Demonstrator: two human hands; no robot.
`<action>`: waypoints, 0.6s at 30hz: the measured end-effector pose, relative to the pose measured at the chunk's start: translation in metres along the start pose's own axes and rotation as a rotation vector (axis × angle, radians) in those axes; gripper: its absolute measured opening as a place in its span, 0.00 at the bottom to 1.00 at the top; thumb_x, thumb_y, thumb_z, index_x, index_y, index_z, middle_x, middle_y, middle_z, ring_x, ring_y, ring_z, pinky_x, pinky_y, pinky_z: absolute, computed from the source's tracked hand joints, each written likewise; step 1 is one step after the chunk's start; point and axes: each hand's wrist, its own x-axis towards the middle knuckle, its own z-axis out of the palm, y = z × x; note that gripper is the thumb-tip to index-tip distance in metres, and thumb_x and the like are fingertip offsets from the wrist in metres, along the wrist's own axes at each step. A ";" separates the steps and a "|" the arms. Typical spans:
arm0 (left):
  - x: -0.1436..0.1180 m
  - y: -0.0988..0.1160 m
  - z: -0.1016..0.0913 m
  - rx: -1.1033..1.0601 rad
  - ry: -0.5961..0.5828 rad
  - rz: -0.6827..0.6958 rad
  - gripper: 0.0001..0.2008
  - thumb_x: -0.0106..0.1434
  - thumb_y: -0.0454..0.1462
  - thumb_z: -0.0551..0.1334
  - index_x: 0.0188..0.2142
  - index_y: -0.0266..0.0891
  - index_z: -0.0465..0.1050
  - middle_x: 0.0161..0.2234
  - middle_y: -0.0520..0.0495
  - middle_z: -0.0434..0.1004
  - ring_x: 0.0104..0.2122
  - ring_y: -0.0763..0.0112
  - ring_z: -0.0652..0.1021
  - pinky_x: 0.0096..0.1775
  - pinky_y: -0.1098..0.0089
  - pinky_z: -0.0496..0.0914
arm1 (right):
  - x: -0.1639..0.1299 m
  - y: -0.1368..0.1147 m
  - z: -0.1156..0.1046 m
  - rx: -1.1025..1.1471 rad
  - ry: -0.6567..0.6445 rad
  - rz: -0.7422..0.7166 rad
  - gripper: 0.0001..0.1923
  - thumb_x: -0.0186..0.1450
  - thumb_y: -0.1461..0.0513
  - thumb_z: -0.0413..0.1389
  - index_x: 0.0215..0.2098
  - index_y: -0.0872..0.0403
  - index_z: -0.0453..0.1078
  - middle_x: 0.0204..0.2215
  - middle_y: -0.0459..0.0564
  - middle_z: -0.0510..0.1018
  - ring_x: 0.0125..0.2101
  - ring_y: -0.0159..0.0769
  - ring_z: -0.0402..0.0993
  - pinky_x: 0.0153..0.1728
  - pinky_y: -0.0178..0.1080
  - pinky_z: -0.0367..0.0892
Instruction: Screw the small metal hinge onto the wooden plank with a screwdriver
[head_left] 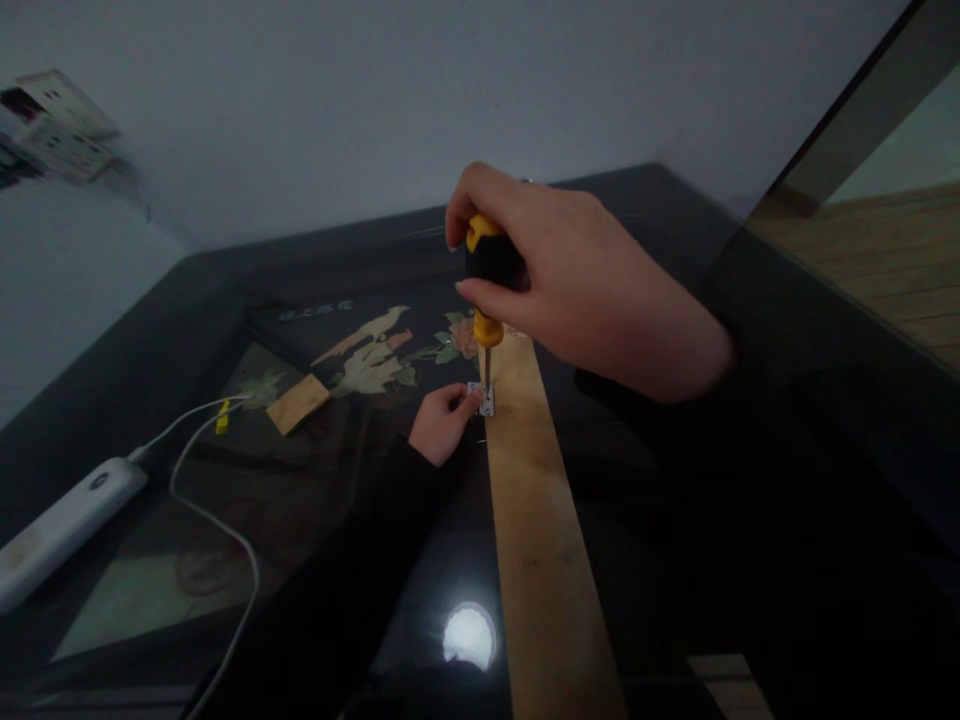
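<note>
Head view: glossy dark table (315, 270) against pale wall (315, 110) (right grip (577, 275) around screwdriver (489, 331), left grip (439, 422) on hinge (488, 404)).

Very Dim Light

It is dim and gray all over. One round white glare (469, 634) shines from the near part of the dark table (206, 290). The right hand (574, 275) looks clear, but its sleeve (720, 470) melts into the black. Wall sockets (67, 145) at far left look smeary and stretched.
</note>
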 end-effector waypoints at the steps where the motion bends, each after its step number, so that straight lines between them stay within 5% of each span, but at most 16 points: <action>1: 0.000 0.000 0.000 -0.003 0.000 -0.002 0.16 0.57 0.47 0.59 0.23 0.37 0.70 0.20 0.53 0.67 0.23 0.72 0.66 0.28 0.71 0.59 | 0.000 0.001 -0.002 0.033 -0.019 -0.017 0.12 0.62 0.64 0.54 0.45 0.50 0.65 0.43 0.48 0.76 0.40 0.38 0.73 0.35 0.37 0.62; 11: 0.000 -0.002 0.001 -0.013 0.008 0.026 0.17 0.58 0.48 0.59 0.24 0.36 0.70 0.20 0.53 0.67 0.23 0.73 0.66 0.28 0.72 0.59 | -0.001 -0.005 0.008 -0.028 0.058 0.079 0.14 0.64 0.60 0.54 0.48 0.51 0.63 0.46 0.52 0.73 0.41 0.42 0.73 0.34 0.37 0.63; 18: 0.000 -0.003 0.000 -0.022 -0.004 0.023 0.17 0.56 0.48 0.60 0.23 0.37 0.70 0.20 0.53 0.67 0.23 0.73 0.66 0.28 0.71 0.59 | -0.002 -0.002 -0.004 0.076 -0.052 -0.040 0.17 0.63 0.68 0.53 0.49 0.48 0.64 0.45 0.47 0.74 0.43 0.38 0.73 0.40 0.37 0.65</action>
